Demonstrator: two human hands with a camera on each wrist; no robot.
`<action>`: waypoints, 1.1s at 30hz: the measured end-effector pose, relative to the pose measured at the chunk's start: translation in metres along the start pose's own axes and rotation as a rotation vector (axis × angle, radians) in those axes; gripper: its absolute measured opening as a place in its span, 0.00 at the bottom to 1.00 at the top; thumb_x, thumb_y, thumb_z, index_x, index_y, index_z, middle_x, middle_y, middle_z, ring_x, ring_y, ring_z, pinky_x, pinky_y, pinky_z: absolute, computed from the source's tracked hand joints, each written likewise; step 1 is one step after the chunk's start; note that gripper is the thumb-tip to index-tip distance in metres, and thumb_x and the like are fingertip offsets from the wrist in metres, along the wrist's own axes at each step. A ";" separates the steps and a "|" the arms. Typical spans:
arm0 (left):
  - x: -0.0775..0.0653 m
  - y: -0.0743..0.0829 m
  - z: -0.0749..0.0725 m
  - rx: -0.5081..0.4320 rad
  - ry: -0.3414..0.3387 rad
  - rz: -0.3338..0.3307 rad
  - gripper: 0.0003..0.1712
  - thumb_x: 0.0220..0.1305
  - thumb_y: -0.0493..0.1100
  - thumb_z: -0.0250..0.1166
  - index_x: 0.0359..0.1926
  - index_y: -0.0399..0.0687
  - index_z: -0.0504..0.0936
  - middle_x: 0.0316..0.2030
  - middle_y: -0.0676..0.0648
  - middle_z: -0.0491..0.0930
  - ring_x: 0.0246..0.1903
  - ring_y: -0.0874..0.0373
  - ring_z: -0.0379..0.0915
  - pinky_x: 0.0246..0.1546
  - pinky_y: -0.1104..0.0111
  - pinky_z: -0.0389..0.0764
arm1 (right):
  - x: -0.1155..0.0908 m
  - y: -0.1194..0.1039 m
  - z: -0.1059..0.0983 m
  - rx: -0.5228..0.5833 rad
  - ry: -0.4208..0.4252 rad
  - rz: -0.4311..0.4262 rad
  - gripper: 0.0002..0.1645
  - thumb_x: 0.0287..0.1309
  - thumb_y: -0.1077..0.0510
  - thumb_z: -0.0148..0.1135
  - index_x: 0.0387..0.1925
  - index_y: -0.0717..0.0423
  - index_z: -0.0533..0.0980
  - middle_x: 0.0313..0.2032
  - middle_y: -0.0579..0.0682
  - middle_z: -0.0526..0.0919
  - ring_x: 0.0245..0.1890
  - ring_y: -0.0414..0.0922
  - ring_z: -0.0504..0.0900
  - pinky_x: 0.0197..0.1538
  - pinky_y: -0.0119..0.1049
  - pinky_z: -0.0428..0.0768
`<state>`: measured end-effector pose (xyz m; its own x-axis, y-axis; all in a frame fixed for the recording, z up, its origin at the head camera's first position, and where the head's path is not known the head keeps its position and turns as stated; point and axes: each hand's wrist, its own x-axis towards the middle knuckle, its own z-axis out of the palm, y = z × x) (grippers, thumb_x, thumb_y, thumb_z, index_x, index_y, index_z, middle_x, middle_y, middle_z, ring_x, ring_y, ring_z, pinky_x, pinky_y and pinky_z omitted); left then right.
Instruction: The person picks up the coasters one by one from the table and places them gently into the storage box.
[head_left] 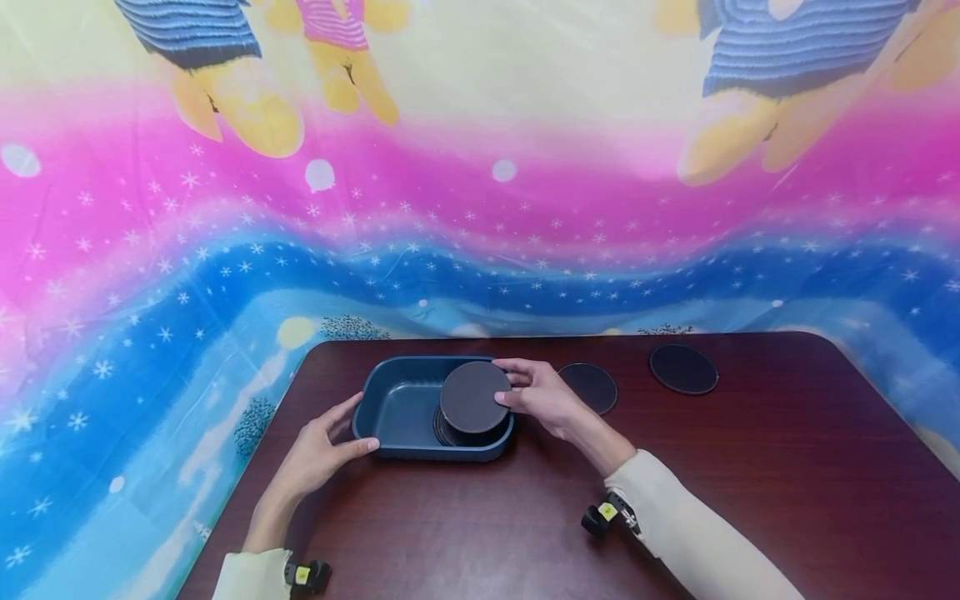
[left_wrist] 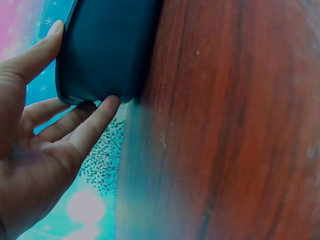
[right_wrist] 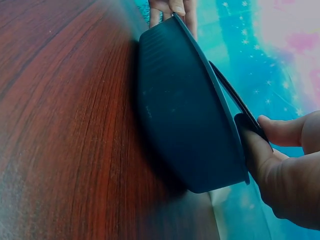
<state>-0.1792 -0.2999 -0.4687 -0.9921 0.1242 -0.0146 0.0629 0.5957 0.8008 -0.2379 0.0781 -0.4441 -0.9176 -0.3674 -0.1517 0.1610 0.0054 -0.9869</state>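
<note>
While printed backdrop cloth [head_left: 450,200] hangs behind, reddish-brown counter [head_left: 480,525] carries dark blue rectangular tray [head_left: 401,412]. Left hand [head_left: 322,452] at left end of tray: grip is loose, spread fingers and thumb touching wall and rim. Right hand [head_left: 542,397] at right end: grip pinches held coaster [head_left: 472,398] by edge, above lower coaster [head_left: 443,431] lying inside tray. Third coaster [head_left: 592,387] and fourth coaster [head_left: 684,369] lie flat on counter, to right. Possible trouble, by my judgement: if pinch slackens, held coaster may drop crooked; if fingers under it catch rim, tray may shift.
</note>
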 end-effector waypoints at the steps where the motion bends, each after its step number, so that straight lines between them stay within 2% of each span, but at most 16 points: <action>1: 0.000 0.000 0.000 -0.001 0.000 -0.002 0.51 0.68 0.51 0.77 0.84 0.53 0.62 0.77 0.33 0.70 0.75 0.33 0.69 0.64 0.45 0.84 | 0.000 0.000 0.001 -0.004 0.001 0.000 0.38 0.70 0.74 0.62 0.79 0.60 0.68 0.64 0.67 0.82 0.49 0.43 0.88 0.54 0.36 0.89; 11: 0.000 -0.001 0.000 0.009 0.000 0.004 0.51 0.68 0.52 0.77 0.85 0.52 0.61 0.76 0.33 0.71 0.75 0.33 0.70 0.63 0.45 0.84 | 0.002 -0.004 0.003 -0.097 0.027 0.012 0.38 0.68 0.72 0.66 0.77 0.58 0.70 0.59 0.65 0.84 0.44 0.43 0.90 0.51 0.41 0.91; 23: -0.002 -0.001 0.001 0.003 -0.004 -0.007 0.52 0.68 0.53 0.77 0.85 0.53 0.61 0.77 0.33 0.70 0.75 0.33 0.69 0.64 0.45 0.84 | 0.006 -0.004 0.006 -0.116 0.004 -0.005 0.37 0.68 0.73 0.65 0.77 0.61 0.70 0.59 0.67 0.84 0.47 0.47 0.92 0.55 0.46 0.91; 33: -0.001 -0.001 0.000 -0.002 -0.006 -0.010 0.52 0.68 0.53 0.77 0.85 0.53 0.61 0.78 0.33 0.69 0.75 0.33 0.69 0.64 0.45 0.84 | 0.004 -0.008 0.008 -0.187 -0.009 0.005 0.37 0.70 0.71 0.65 0.77 0.59 0.70 0.60 0.65 0.84 0.51 0.49 0.91 0.57 0.47 0.90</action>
<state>-0.1779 -0.3002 -0.4694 -0.9921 0.1228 -0.0257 0.0530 0.5955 0.8016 -0.2400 0.0686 -0.4362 -0.9137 -0.3748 -0.1572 0.0949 0.1795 -0.9792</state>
